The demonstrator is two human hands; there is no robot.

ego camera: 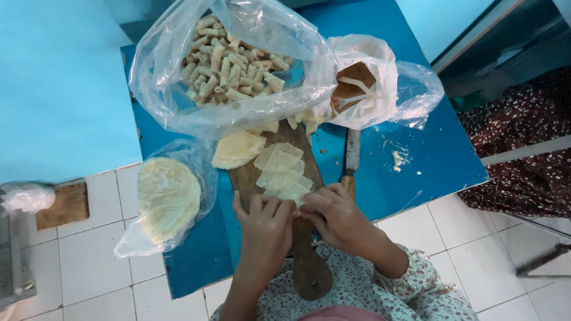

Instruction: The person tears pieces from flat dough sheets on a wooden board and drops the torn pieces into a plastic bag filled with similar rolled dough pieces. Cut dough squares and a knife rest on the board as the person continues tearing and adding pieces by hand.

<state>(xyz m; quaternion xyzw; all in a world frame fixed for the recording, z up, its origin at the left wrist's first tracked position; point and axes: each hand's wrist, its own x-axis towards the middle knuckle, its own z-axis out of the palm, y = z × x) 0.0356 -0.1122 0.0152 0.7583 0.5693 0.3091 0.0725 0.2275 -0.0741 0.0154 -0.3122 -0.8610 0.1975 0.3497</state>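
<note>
My left hand [266, 229] and my right hand [334, 215] meet at the near end of a wooden paddle board [309, 267], fingers curled together on a thin pale pastry piece I cannot see clearly. Several pale square pastry sheets [282, 172] lie fanned on the board just beyond my fingers. A folded round wrapper [237, 149] rests at the board's far left. All of this sits on a small blue table [434, 160].
A big clear bag [178, 107] holds several rolled pastries [229, 66]. A white bag [363, 80] with brown filling sits right of it. A knife [351, 156] lies beside the board. A stack of round wrappers [168, 197] in plastic overhangs the table's left. White tiled floor lies below.
</note>
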